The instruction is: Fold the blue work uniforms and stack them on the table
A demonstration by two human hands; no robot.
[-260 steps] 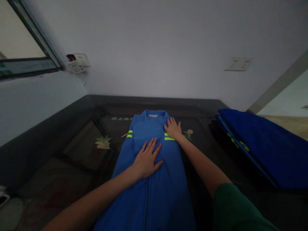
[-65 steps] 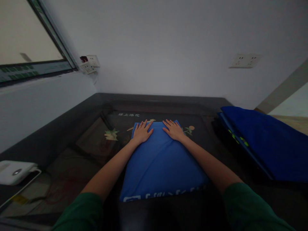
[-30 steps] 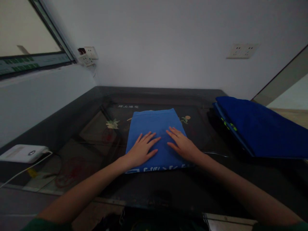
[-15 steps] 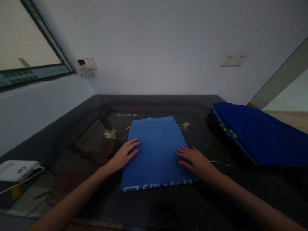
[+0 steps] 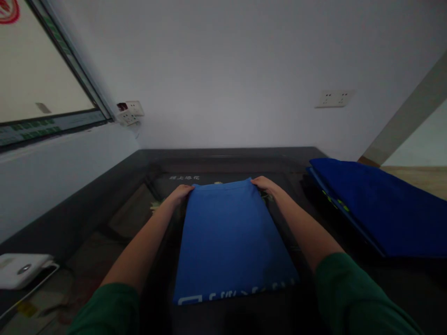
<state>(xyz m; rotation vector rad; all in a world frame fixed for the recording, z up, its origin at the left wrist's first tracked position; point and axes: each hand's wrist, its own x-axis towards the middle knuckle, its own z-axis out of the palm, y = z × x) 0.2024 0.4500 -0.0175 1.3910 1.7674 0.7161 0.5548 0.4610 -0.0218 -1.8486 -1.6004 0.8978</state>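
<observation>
A folded blue cloth (image 5: 230, 237) lies in front of me on the dark glossy table (image 5: 209, 321), with white lettering along its near edge. My left hand (image 5: 183, 190) pinches its far left corner between thumb and fingers. At the far right corner, my right hand (image 5: 263, 183) grips the fabric in the same way. The cloth's far edge is drawn straight between both hands. Whether it is a garment or a bag I cannot tell.
To the right lies a stack of folded darker blue fabric (image 5: 377, 204). A white device (image 5: 24, 270) with a cable sits at the left. Wall sockets (image 5: 334, 98) are on the back wall, and a window frame (image 5: 63, 123) is at the left.
Both hands have moved away from me, from lying flat on the cloth's sides to holding its far corners. The camera view has shifted slightly, and green sleeves now show.
</observation>
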